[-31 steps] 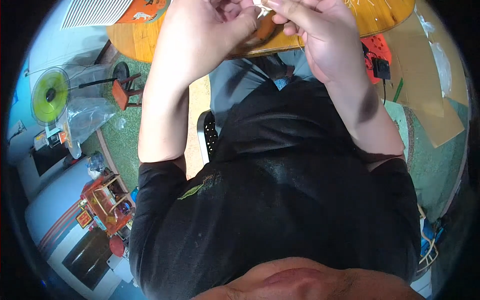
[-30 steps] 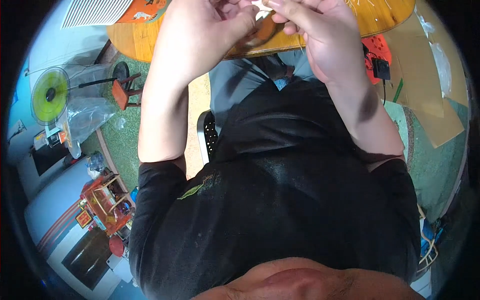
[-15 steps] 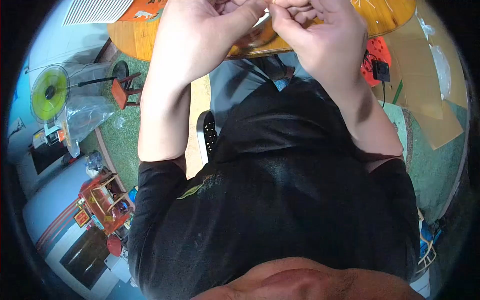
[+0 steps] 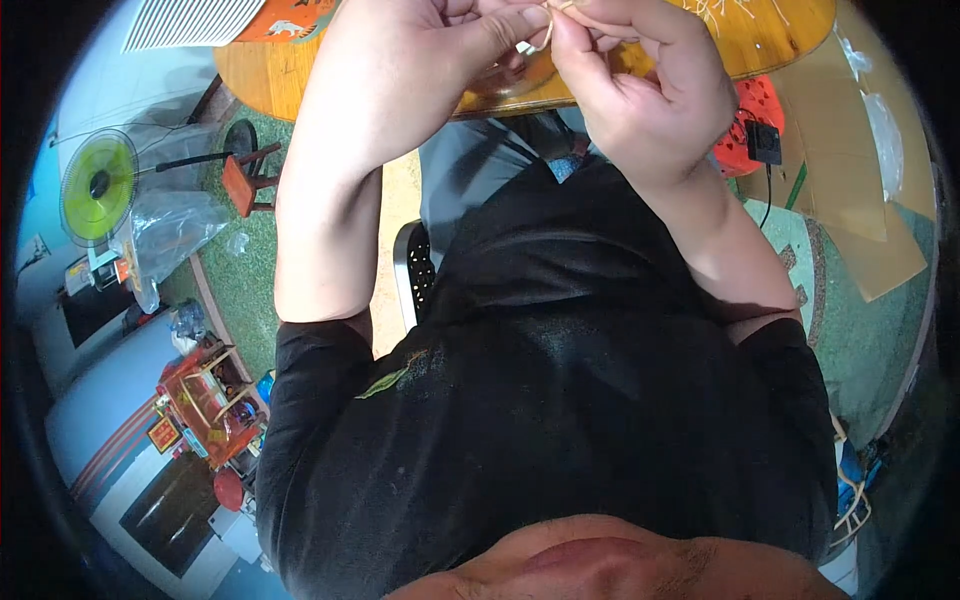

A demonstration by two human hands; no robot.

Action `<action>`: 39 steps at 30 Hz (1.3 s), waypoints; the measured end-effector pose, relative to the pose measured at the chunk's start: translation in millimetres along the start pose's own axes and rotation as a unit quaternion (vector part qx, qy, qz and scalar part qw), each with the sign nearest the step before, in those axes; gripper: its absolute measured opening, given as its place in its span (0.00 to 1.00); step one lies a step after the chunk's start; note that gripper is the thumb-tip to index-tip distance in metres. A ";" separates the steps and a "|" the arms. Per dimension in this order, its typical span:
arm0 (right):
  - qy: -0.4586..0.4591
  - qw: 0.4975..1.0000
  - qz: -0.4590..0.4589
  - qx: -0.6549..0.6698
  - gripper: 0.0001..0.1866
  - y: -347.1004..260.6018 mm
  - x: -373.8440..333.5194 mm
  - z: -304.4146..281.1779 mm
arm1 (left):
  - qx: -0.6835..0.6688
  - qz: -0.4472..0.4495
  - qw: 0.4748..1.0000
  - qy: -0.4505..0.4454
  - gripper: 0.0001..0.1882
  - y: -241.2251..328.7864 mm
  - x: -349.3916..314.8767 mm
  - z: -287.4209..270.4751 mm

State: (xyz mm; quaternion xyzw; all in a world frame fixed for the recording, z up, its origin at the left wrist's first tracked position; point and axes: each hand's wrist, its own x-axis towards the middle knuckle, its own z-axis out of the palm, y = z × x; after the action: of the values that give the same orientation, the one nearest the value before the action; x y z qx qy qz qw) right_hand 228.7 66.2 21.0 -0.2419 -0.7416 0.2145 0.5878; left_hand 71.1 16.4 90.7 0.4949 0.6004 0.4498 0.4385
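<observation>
Over the near edge of a wooden table (image 4: 262,78), my two hands meet at the top of the view. My left hand (image 4: 415,55) pinches a thin pale cord (image 4: 546,40) between thumb and forefinger. On the same cord, close beside it, the thumb and forefinger of my right hand (image 4: 655,85) are closed. A short loop of cord hangs between the fingertips. The other fingers are curled, and the upper parts of both hands are cut off by the frame's edge. Several more pale cord pieces (image 4: 735,10) lie on the table beyond my right hand.
An orange printed sheet (image 4: 285,22) and a white ribbed item (image 4: 190,22) are at the table's left. A green fan (image 4: 98,187) and a small red stool (image 4: 240,187) stand left. At right are a red stool seat (image 4: 765,105), a black adapter (image 4: 764,143) and flattened cardboard (image 4: 835,130).
My right hand has turned at the wrist and shifted slightly right, its forefinger lifting. A loop of the cord now shows between the fingertips. My left hand has moved little.
</observation>
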 end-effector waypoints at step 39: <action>-0.164 0.859 0.368 0.317 0.15 32.5 -44.9 -27.3 | 0.389 0.293 0.870 0.078 0.14 -18.7 -8.6 -16.9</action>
State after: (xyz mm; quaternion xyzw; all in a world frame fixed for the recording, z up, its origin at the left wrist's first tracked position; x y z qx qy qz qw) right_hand 267.4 65.4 -27.2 -0.2588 -0.5762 0.6754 0.3807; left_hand 52.0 4.1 76.8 0.7415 0.5869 0.3250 0.0106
